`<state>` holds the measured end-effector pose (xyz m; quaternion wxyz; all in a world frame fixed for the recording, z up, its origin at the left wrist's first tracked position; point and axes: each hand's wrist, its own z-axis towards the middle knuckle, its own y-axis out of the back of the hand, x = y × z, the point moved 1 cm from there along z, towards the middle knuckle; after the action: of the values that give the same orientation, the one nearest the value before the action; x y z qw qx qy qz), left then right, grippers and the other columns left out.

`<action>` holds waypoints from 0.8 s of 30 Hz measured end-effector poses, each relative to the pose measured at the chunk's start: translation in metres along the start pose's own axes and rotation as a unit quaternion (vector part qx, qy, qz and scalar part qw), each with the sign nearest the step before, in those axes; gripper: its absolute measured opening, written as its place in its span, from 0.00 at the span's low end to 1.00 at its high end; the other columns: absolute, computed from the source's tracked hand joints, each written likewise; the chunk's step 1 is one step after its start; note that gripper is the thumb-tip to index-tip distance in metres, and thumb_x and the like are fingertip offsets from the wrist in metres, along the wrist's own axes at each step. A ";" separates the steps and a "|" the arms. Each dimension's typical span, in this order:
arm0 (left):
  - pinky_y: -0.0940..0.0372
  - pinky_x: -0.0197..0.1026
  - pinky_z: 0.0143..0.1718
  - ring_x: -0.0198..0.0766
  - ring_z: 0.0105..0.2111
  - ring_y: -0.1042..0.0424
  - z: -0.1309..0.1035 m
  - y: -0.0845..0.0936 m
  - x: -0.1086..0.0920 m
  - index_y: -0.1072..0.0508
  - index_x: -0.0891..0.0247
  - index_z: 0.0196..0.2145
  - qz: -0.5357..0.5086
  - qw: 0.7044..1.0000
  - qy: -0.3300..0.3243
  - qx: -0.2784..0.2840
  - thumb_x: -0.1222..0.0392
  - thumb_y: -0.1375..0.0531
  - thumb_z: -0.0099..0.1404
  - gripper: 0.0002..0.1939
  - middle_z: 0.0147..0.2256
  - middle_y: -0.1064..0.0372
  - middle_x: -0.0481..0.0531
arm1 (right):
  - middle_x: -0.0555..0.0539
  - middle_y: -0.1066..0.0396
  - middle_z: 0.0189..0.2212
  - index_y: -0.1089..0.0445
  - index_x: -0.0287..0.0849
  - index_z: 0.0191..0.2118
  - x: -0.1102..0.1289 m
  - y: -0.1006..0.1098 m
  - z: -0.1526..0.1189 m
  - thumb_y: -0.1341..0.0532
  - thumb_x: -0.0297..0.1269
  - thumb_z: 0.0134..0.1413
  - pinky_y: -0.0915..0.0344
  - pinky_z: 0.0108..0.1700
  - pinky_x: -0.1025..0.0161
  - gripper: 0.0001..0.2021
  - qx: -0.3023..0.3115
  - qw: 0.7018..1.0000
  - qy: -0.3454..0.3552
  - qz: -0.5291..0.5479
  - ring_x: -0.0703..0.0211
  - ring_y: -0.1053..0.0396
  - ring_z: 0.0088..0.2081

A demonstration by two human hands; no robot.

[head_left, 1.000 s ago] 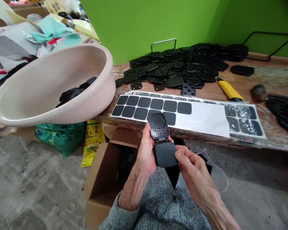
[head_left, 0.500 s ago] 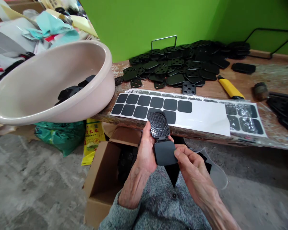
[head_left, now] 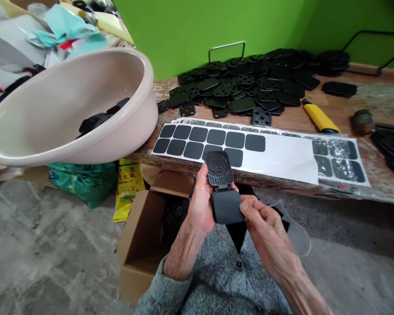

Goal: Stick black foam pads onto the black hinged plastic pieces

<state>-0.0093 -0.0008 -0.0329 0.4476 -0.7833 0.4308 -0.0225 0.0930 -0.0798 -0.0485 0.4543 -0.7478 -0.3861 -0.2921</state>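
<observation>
My left hand (head_left: pixel 198 205) is closed round a black hinged plastic piece (head_left: pixel 218 169), which lies opened out flat. Its upper half has a grid-textured face with a round ring. A smooth dark grey square sticker (head_left: pixel 228 206) covers the lower half. At that sticker's right edge, the thumb and forefinger of my right hand (head_left: pixel 265 227) are pinched together. Just beyond my hands, a white sticker sheet (head_left: pixel 289 159) rests at the table's front edge, with dark rounded squares on its left part and bare backing on its right.
Black plastic pieces (head_left: pixel 243 89) are heaped against the green wall (head_left: pixel 197 30). A pale pink basin (head_left: pixel 131 122) at left holds several dark pieces. A yellow-handled cutter (head_left: pixel 320 116) and a small jar (head_left: pixel 363 122) lie at right. Below stands an open cardboard box (head_left: pixel 134 236).
The view has shifted slightly. Both hands keep the same hold on the hinged piece and the sticker's edge, with hardly any movement between them.
</observation>
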 end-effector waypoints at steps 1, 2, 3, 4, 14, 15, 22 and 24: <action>0.33 0.41 0.31 0.39 0.26 0.29 0.000 0.000 0.000 0.26 0.69 0.35 -0.004 1.000 -0.002 0.005 0.41 0.51 0.65 0.27 0.26 0.29 0.55 | 0.49 0.37 0.34 0.32 0.43 0.27 0.000 0.001 0.000 0.39 0.41 0.55 0.45 0.44 0.62 0.09 0.012 1.000 -0.003 0.005 0.59 0.43 0.39; 0.33 0.41 0.32 0.39 0.26 0.29 0.001 0.000 -0.001 0.26 0.69 0.35 -0.007 1.000 -0.003 0.010 0.41 0.51 0.65 0.27 0.26 0.29 0.55 | 0.49 0.37 0.34 0.32 0.43 0.28 0.000 0.001 -0.001 0.40 0.41 0.56 0.45 0.45 0.61 0.09 0.020 1.000 -0.005 0.008 0.59 0.43 0.39; 0.33 0.41 0.32 0.39 0.26 0.29 0.001 0.000 -0.001 0.26 0.69 0.35 -0.009 1.000 -0.005 0.014 0.41 0.52 0.65 0.27 0.26 0.29 0.55 | 0.49 0.37 0.34 0.32 0.43 0.28 0.001 0.002 -0.001 0.40 0.40 0.56 0.45 0.46 0.61 0.09 0.021 1.000 -0.004 0.009 0.59 0.43 0.39; 0.33 0.41 0.32 0.39 0.26 0.29 0.001 0.001 -0.001 0.26 0.69 0.35 -0.010 1.000 -0.006 0.017 0.41 0.52 0.65 0.27 0.26 0.29 0.55 | 0.49 0.38 0.35 0.33 0.43 0.27 0.001 0.002 -0.001 0.40 0.40 0.56 0.45 0.46 0.61 0.09 0.018 1.000 -0.001 0.007 0.59 0.43 0.39; 0.33 0.40 0.30 0.39 0.26 0.29 0.002 0.003 0.000 0.26 0.70 0.36 -0.005 1.000 -0.001 0.011 0.40 0.52 0.65 0.29 0.25 0.29 0.55 | 0.50 0.38 0.37 0.33 0.43 0.26 -0.001 -0.002 0.000 0.38 0.40 0.55 0.47 0.49 0.62 0.10 -0.003 1.000 -0.002 0.005 0.59 0.42 0.42; 0.33 0.40 0.31 0.39 0.26 0.29 0.002 0.003 0.000 0.26 0.70 0.36 -0.004 1.000 -0.003 0.010 0.40 0.52 0.65 0.29 0.25 0.29 0.55 | 0.50 0.38 0.36 0.33 0.43 0.26 -0.002 -0.002 0.000 0.38 0.40 0.55 0.47 0.49 0.62 0.10 -0.004 1.000 -0.003 0.005 0.60 0.43 0.42; 0.33 0.41 0.31 0.39 0.26 0.29 0.003 0.003 0.000 0.26 0.69 0.35 -0.002 1.000 -0.007 0.008 0.40 0.52 0.65 0.29 0.24 0.29 0.54 | 0.50 0.38 0.36 0.32 0.43 0.26 -0.003 -0.001 0.002 0.38 0.41 0.54 0.47 0.48 0.63 0.10 -0.003 1.000 -0.005 0.006 0.60 0.43 0.42; 0.33 0.41 0.31 0.39 0.26 0.29 0.003 0.004 0.000 0.26 0.69 0.34 0.000 1.000 -0.007 0.009 0.40 0.52 0.65 0.28 0.25 0.29 0.54 | 0.50 0.38 0.36 0.33 0.42 0.26 -0.003 -0.002 0.002 0.38 0.41 0.55 0.47 0.48 0.63 0.10 -0.001 1.000 -0.005 0.003 0.60 0.43 0.41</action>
<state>-0.0106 0.0000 -0.0374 0.4578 -0.7793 0.4274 -0.0213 0.0898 -0.0784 -0.0512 0.4525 -0.7511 -0.3855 -0.2874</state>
